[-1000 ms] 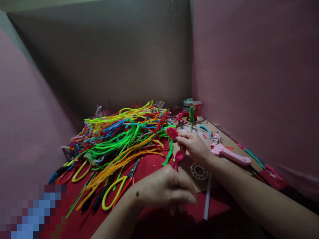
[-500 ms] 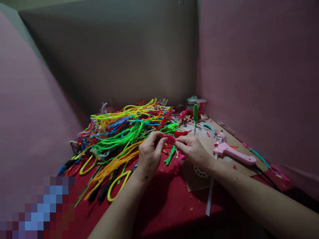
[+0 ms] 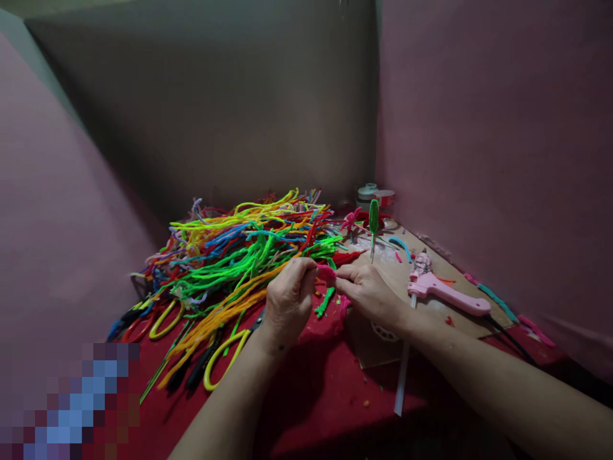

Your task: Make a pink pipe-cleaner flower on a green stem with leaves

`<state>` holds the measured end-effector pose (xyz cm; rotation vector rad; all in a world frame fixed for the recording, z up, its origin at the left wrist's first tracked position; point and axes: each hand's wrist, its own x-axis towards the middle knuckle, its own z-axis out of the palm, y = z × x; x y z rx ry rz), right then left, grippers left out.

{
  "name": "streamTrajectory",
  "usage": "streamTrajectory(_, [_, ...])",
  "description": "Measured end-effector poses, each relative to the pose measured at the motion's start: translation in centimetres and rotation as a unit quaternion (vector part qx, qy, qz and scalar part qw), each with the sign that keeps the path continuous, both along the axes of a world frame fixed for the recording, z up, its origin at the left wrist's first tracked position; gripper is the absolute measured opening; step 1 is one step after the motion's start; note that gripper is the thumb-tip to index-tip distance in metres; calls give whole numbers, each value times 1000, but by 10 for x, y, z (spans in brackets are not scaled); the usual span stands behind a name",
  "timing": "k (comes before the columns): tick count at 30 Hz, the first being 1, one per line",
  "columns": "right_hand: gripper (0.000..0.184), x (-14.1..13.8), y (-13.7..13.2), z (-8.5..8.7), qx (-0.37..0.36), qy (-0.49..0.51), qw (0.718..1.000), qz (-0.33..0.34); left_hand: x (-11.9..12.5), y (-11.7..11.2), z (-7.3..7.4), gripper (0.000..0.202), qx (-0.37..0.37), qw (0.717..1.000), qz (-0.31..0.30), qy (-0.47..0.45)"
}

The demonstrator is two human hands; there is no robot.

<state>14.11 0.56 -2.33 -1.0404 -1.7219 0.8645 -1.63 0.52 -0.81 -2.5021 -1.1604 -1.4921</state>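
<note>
Both my hands meet over the middle of the red table (image 3: 306, 402). My left hand (image 3: 287, 300) and my right hand (image 3: 368, 294) each pinch a pink pipe-cleaner piece (image 3: 325, 273) between them. A green pipe-cleaner stem (image 3: 324, 301) hangs down from it, and more pink loops (image 3: 343, 306) show under my right hand. A big heap of coloured pipe cleaners (image 3: 239, 255) lies just left of my hands.
Yellow-handled scissors (image 3: 225, 361) lie below my left hand. A pink glue gun (image 3: 445, 294) rests on a cardboard sheet (image 3: 407, 268) at the right, with a green-handled tool (image 3: 373, 220), small pots (image 3: 376, 195) and a white stick (image 3: 401, 383). Pink walls close in both sides.
My left hand rose from the near table edge to join my right hand on the pink piece. The view shifted slightly.
</note>
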Motion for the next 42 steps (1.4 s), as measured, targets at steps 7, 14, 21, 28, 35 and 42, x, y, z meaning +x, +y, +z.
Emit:
streamTrajectory(7, [27,1,-2,1,45,-55,997,-29,0,1,-2,6,-46,999,0,-10])
streamTrajectory(14, [24,1,0,-5,198,-172,960,-103,5,-3,1,11,-169,978,-45,-112])
streamTrajectory(21, [25,1,-3,-8,320,-219,909,-151,6,-9,5,7,-188,963,-90,-172])
streamTrajectory(28, [23,2,-10,-4,382,-210,884,-168,-2,-11,8,11,-64,989,-110,-75])
streamTrajectory(35, [25,0,-10,-5,361,-194,899,-153,-5,-6,7,20,39,996,-77,10])
streamTrajectory(42, [22,-3,-3,-9,283,-212,926,-130,-1,-5,4,11,-49,999,20,8])
